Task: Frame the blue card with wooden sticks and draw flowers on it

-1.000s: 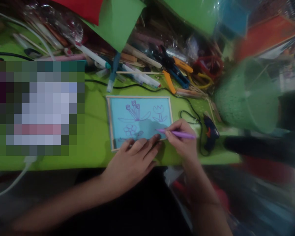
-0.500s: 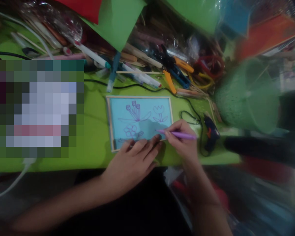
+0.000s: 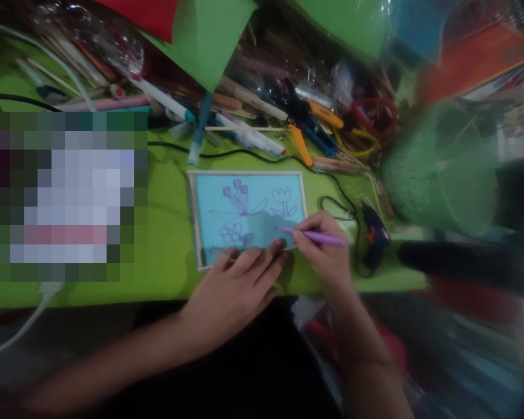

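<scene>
A light-blue panel (image 3: 253, 183) in a thin wooden frame (image 3: 244, 173) lies on the green table, with purple line drawings of flowers on it. My left hand (image 3: 240, 279) rests flat with its fingers stretched over the frame's lower edge, hiding part of it. Between the fingers of my right hand (image 3: 323, 244) is a purple pen (image 3: 325, 237). Its tip points left and is at the lower right of the panel, below the tulip drawing (image 3: 282, 201). Whether the tip touches the surface I cannot tell.
Behind the panel lie markers (image 3: 257, 139), orange-handled pliers (image 3: 301, 145) and yellow-handled scissors (image 3: 360, 145). A dark glue gun (image 3: 374, 233) and its cord are to the right, near a green mesh basket (image 3: 436, 169). A blurred-out patch covers the left; a white cable (image 3: 43, 299) leads from it.
The pen tip has shifted very slightly up and left over the panel. My left hand stays in place, and the view has moved only a little.
</scene>
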{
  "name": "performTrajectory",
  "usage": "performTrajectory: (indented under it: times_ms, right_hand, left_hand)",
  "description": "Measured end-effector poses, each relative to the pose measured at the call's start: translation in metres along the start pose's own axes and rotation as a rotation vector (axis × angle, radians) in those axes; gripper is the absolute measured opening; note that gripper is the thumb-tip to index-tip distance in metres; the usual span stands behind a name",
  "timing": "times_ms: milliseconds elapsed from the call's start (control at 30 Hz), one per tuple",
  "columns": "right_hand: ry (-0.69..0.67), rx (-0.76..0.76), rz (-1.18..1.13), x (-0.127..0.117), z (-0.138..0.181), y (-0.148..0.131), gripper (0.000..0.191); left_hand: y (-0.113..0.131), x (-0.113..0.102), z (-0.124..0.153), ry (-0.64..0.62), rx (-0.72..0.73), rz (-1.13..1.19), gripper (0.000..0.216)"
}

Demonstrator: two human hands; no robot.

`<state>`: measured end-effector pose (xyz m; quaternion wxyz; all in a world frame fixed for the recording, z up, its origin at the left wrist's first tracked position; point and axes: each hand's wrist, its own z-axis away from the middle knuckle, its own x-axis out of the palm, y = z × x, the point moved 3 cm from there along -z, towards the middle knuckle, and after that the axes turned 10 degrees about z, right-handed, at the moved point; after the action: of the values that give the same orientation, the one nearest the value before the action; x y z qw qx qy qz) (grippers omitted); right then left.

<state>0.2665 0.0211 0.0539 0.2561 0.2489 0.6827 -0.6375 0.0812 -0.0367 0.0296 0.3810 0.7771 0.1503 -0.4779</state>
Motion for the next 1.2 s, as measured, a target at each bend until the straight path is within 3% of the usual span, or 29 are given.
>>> performTrajectory:
  times_ms: [1200]
  right_hand:
    - [-0.034,0.082,-0.106,0.001,0.0061,0.0079,0.011]
  left_hand:
    - [0.0,-0.0009,-0.0003,-0.023,-0.005,-0.003,0.046]
